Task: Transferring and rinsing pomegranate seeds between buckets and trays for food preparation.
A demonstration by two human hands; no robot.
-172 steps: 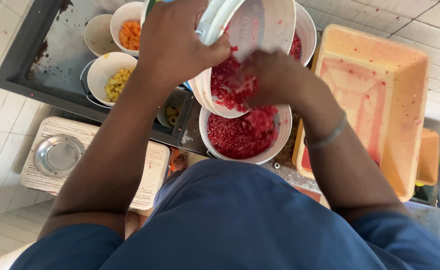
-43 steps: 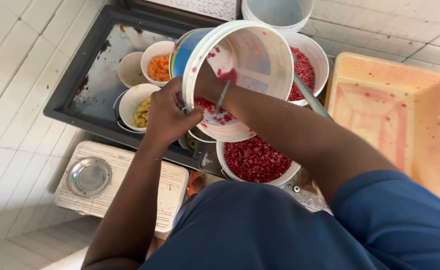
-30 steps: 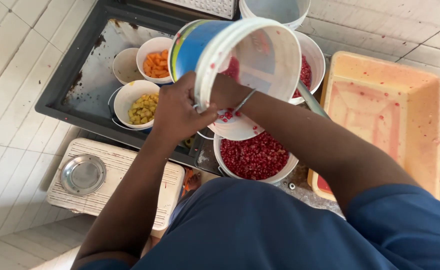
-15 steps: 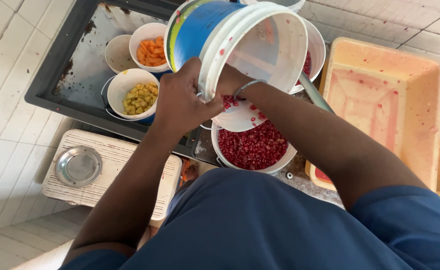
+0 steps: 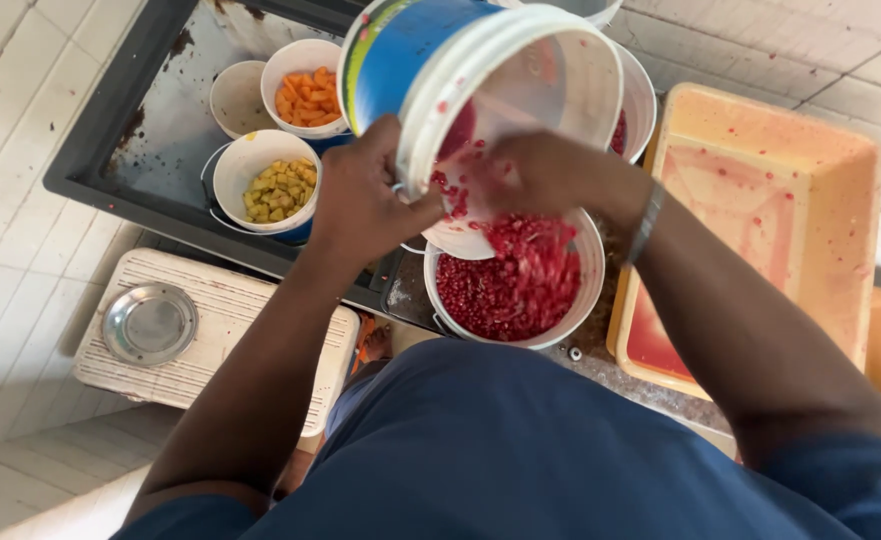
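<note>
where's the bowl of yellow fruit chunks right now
In the head view the bowl of yellow chunks sits on the dark tray, to the left, just below the bowl of orange pieces and beside the left hand.

Tipped blue-and-white bucket (image 5: 460, 80), gripped at its rim by left hand (image 5: 365, 200), right hand (image 5: 540, 170) inside its mouth. Directly below the bucket: white bowl of red seeds (image 5: 510, 290). Left of the bucket: bowl of orange pieces (image 5: 305, 90), bowl of yellow pieces (image 5: 270, 185); right: orange tray (image 5: 840, 200).

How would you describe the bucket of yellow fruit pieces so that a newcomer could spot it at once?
Start at the dark metal tray at upper left. At its near edge, just left of the left hand, stands a white bucket of yellow fruit pieces. Its neighbour behind holds orange pieces, and the small bowl beside that is empty.
</note>
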